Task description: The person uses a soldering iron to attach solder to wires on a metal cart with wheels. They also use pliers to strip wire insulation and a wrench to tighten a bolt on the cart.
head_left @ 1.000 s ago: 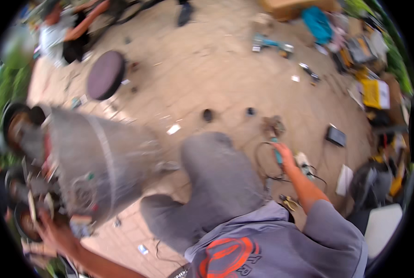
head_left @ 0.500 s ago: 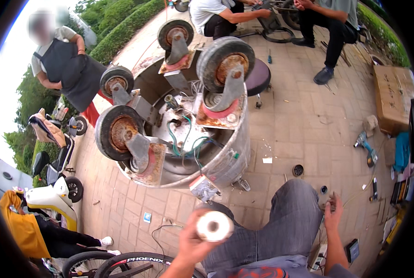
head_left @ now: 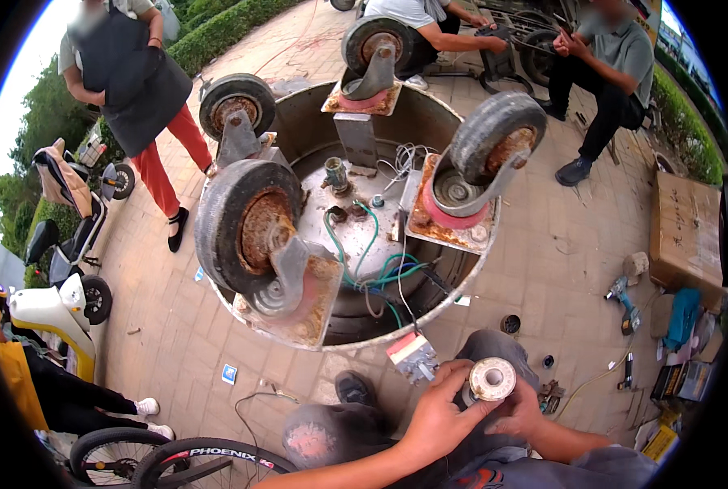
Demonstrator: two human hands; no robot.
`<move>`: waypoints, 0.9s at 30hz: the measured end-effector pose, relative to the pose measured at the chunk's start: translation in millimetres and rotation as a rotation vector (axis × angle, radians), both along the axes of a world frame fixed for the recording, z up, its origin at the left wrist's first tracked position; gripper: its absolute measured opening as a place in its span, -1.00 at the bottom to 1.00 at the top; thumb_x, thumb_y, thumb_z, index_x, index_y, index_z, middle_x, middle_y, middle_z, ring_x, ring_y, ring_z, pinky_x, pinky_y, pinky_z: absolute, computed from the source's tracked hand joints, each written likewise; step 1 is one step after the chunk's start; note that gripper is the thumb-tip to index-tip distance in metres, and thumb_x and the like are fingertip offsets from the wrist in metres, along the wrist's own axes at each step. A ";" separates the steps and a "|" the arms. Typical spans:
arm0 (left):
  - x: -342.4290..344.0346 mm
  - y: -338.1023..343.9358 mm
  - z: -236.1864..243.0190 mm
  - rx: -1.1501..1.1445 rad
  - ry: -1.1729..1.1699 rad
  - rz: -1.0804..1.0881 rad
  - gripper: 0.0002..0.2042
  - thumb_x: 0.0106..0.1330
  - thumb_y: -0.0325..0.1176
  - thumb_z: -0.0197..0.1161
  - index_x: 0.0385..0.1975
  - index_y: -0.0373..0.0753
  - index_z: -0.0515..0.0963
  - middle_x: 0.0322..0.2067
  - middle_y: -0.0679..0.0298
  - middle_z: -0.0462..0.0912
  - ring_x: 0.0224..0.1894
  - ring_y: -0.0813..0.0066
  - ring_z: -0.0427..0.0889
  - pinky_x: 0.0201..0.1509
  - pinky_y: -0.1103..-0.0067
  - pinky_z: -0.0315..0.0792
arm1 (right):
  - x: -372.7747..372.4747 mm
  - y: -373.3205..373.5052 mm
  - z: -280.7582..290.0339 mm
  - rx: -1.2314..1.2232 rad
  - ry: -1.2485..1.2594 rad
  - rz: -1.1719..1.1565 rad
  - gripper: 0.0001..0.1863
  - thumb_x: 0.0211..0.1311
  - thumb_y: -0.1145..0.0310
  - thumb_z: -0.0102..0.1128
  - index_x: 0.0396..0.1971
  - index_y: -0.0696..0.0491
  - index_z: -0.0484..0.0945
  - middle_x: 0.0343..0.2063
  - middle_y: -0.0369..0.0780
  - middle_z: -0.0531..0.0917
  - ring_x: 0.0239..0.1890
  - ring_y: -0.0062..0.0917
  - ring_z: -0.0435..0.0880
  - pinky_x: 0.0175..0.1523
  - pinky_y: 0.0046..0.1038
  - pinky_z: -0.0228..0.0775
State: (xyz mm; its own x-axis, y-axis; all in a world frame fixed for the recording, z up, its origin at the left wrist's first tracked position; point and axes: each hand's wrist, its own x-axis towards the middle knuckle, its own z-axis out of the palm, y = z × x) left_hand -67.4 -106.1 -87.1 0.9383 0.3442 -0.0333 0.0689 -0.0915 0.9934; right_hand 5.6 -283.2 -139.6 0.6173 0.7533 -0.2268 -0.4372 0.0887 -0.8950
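Observation:
My left hand is closed round a round metal part with a pale top and centre hole, above my knees. My right hand grips it from the right, its fingers partly hidden behind it. Just beyond hangs a small boxy metal component on a wire. In front stands an upturned metal drum with four caster wheels on rusty plates, the largest-looking wheel at the near left. Green wires and small fittings show inside it.
A standing person is at left, another below. Two people sit beyond the drum. Scooters and bicycle wheels line the left; a cardboard box, cordless tool and several small items lie right.
The view has swung toward the drum. The round part has moved rightward in my left hand, and my right hand has come from beside my leg to grip it.

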 end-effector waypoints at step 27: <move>-65.5 76.9 5.1 -0.121 0.307 -0.055 -0.90 0.27 -0.49 0.18 -0.40 -0.36 0.61 -0.63 0.23 0.59 -0.58 0.49 0.58 -0.45 0.50 0.46 | 163.9 19.6 -354.4 -1.338 -0.792 0.506 -0.53 0.04 0.06 0.22 -0.15 0.11 0.64 -0.19 0.04 0.67 -0.10 -0.10 0.65 -0.02 -0.18 0.51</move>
State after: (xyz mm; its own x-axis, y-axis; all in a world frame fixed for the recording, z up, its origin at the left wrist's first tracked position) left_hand -133.0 -29.2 -82.1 0.8951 0.2692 -0.3554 0.3653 0.0141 0.9308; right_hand 169.5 -263.6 -494.0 0.6560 0.4418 -0.6119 0.4008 -0.8909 -0.2136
